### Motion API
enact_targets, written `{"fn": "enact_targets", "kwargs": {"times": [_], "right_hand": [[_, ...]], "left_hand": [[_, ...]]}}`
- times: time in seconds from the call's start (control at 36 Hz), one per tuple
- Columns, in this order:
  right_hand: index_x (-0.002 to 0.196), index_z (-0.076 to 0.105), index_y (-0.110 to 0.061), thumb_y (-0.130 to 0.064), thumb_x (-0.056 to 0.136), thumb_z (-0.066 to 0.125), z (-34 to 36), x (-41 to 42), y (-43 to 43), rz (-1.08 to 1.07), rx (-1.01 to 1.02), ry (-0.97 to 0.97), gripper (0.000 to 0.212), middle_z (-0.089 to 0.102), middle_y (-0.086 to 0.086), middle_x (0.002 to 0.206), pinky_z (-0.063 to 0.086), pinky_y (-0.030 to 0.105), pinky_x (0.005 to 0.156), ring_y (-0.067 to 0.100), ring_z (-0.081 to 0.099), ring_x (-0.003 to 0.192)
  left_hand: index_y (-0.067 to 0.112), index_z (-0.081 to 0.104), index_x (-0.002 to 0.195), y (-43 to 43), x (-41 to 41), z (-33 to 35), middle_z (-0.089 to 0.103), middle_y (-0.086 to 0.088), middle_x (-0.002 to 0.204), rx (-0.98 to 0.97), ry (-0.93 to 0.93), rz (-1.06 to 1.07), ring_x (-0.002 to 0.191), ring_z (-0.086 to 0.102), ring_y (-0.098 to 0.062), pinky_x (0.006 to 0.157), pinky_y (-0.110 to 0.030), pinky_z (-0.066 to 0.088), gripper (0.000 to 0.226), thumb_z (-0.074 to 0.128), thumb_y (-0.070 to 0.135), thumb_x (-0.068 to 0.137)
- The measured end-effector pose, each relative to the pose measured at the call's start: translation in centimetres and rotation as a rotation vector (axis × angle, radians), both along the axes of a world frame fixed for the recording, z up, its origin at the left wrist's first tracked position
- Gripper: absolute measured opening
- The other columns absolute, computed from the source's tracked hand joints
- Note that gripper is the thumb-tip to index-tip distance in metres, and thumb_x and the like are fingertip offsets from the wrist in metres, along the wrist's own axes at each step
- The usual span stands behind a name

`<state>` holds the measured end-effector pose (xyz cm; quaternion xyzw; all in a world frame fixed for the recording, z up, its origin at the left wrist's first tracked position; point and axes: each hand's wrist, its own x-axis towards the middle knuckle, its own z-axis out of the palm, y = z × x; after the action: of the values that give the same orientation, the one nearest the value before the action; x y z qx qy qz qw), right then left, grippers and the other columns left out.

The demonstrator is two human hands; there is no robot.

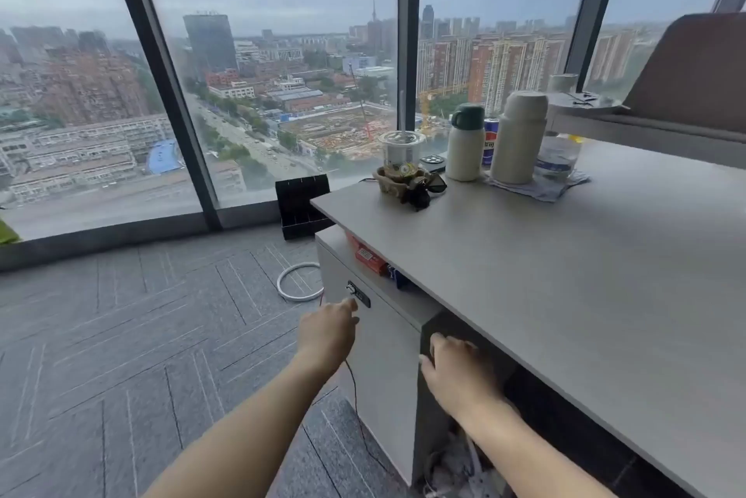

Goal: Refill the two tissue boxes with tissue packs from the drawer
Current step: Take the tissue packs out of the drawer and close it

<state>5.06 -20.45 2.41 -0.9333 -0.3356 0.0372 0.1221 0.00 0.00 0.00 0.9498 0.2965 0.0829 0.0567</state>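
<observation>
Our left hand (329,330) is at the shut drawer (383,340) just under the lock (358,294). We can't tell if its fingers (350,305) hook anything. Our right hand (456,368) lies spread on the side edge. No tissue packs showing. If it's locked, a hard pull drags the whole thing, and that cable (352,380) could snag.

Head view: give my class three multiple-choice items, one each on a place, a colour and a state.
1. The cabinet stands: A under the desk; B on the desk; C outside the window.
2. The small bottle has a cap that is: A red; B green; C black.
3. The left hand: A holds a cup; B lies on the desk; C is empty, by the lock.
Answers: A, the desktop overhangs it; B, the cap shows green; C, its fingers hold nothing beside the lock.
</observation>
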Motion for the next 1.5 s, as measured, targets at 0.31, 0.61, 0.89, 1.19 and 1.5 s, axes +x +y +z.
{"fn": "enact_targets", "kwargs": {"times": [0.31, 0.61, 0.89, 1.19, 1.5], "right_hand": [[0.105, 0.057, -0.013, -0.05, 0.094, 0.048, -2.2, 2.8, 2.1, -0.111, 0.065, 0.023, 0.039, 0.067, 0.003, 0.11, 0.049, 0.026, 0.078, 0.018, 0.064, 0.101], [0.083, 0.057, -0.018, -0.048, 0.088, 0.057, -4.0, 2.8, 2.9, -0.174, 0.224, 0.06, 0.031, 0.07, 0.003, 0.085, 0.054, 0.038, 0.07, 0.022, 0.067, 0.08], [0.092, 0.06, -0.013, -0.04, 0.091, 0.057, -3.8, 2.3, 2.8, -0.149, 0.302, 0.141, 0.028, 0.069, 0.007, 0.096, 0.043, 0.032, 0.073, 0.025, 0.064, 0.094], [0.081, 0.062, -0.024, -0.055, 0.081, 0.064, -5.2, -1.9, 3.4, 0.03, 0.334, 0.081, 0.031, 0.072, -0.008, 0.076, 0.049, 0.029, 0.058, 0.012, 0.067, 0.071], [0.084, 0.063, -0.026, -0.061, 0.08, 0.06, -6.5, -8.5, 4.6, 0.163, 0.409, 0.192, 0.035, 0.069, -0.013, 0.072, 0.052, 0.032, 0.067, 0.01, 0.065, 0.071]], "left_hand": [[0.022, 0.046, 0.121, 4.6, 4.9, -2.0, 0.071, -0.009, 0.104, -0.087, -0.057, 0.109, 0.094, 0.067, -0.031, 0.072, -0.04, 0.052, 0.028, 0.042, 0.038, 0.098], [0.021, 0.046, 0.114, 6.4, 6.7, -4.8, 0.071, -0.011, 0.096, -0.165, -0.086, 0.12, 0.086, 0.066, -0.033, 0.068, -0.04, 0.052, 0.028, 0.036, 0.043, 0.099], [0.029, 0.046, 0.114, 6.8, 6.0, -5.5, 0.07, -0.009, 0.096, -0.215, -0.125, 0.12, 0.089, 0.065, -0.033, 0.067, -0.038, 0.05, 0.025, 0.036, 0.044, 0.099], [0.043, 0.042, 0.111, 7.9, -1.0, -6.2, 0.073, -0.003, 0.088, -0.317, -0.184, 0.18, 0.08, 0.068, -0.029, 0.058, -0.041, 0.056, 0.021, 0.027, 0.05, 0.098], [0.043, 0.048, 0.115, 8.8, -9.5, -4.9, 0.072, 0.003, 0.082, -0.357, -0.158, 0.3, 0.078, 0.066, -0.025, 0.058, -0.032, 0.051, 0.023, 0.032, 0.047, 0.099]]}}
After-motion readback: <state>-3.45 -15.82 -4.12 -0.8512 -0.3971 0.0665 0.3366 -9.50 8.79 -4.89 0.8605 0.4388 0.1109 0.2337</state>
